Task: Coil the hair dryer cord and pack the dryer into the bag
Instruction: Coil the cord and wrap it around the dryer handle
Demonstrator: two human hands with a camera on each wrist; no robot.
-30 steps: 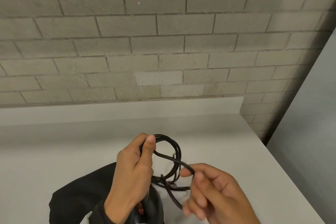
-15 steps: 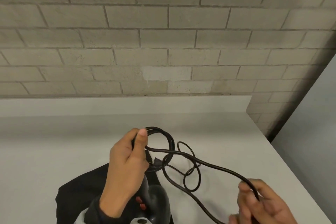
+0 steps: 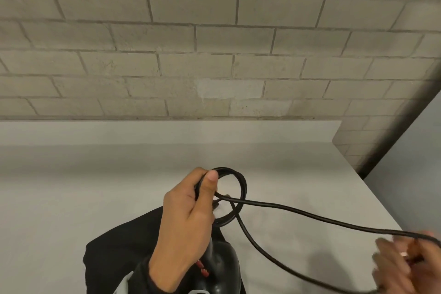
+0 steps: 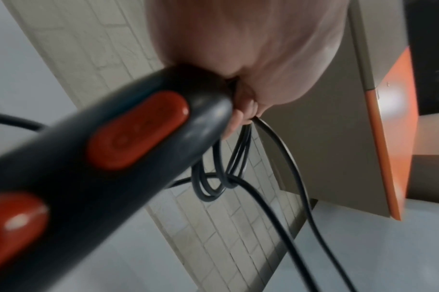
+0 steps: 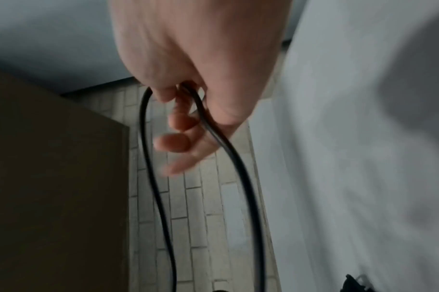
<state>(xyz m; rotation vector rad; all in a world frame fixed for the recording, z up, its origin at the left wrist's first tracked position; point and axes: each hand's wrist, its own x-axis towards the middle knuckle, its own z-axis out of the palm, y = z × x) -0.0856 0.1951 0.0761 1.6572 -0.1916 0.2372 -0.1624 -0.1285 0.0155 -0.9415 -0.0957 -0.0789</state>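
Black bag (image 3: 112,255) lies flat on the white countertop (image 3: 71,198), lower left of the head view, partly under the left forearm. Just right of it, bottom centre, the black hair dryer (image 3: 220,270) with two red switches (image 4: 138,130) on its handle – left hand (image 3: 188,224) has its fingers curled round the handle end and the coiled loops together, thumb pressed on top of the coil. Cord (image 3: 298,213) forms a small round coil of several turns at frame centre, held up off the countertop; left wrist view shows the loops hanging below the fingers (image 4: 241,120). From the coil one strand runs right across the frame to the right hand (image 3: 405,262), lower right, blurred; a second strand drops from the coil and curves along the bottom right edge. Right wrist view: thumb and curled fingers (image 5: 181,120) pinch the cord at a bend, both strands trailing down – other fingers loosely bent. Grey brick wall (image 3: 214,43) fills the upper half.
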